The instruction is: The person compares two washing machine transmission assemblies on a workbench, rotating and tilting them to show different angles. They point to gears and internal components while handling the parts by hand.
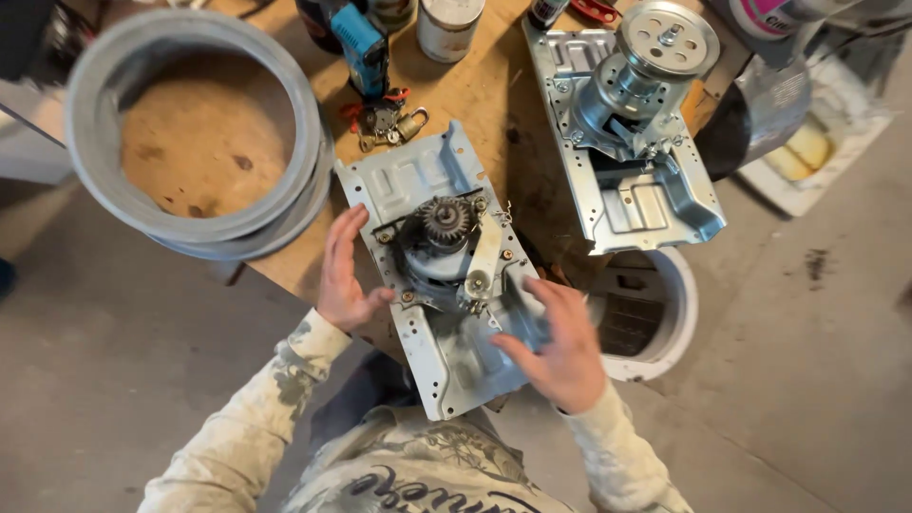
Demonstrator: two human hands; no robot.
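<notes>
In the head view, a grey metal mounting plate [446, 313] with a gear assembly lies at the near edge of the wooden bench [475, 95], its lower end jutting past the edge toward the person. The left hand [344, 275] rests against the plate's left edge, fingers spread and pointing up, thumb hooked toward the plate; its grip is wide and loose, closed on nothing. The right hand [562, 340] lies flat over the plate's lower right corner, fingers spread and slightly blurred, the grip likewise wide, pressing on the metal rather than clasping it.

Between the two hands, just above them, sits a dark toothed gear [445, 218] on a round hub, and a pale lever arm [483, 261] runs down from it to a small roller close to the right hand's fingertips.

Beyond the left hand, up and to the left, a large grey rubber gasket ring [204, 133] lies on the bench. Straight above the plate, a blue power tool [363, 43] points down at a cluster of keys with a small padlock [389, 122]. A white can [448, 27] stands beside the tool.

Up and right of the right hand, well apart from it, a second plate [655, 199] carries a motor with a silver pulley wheel [667, 38]. Just right of the right hand, off the bench, a white round bucket [660, 313] stands on the floor.
</notes>
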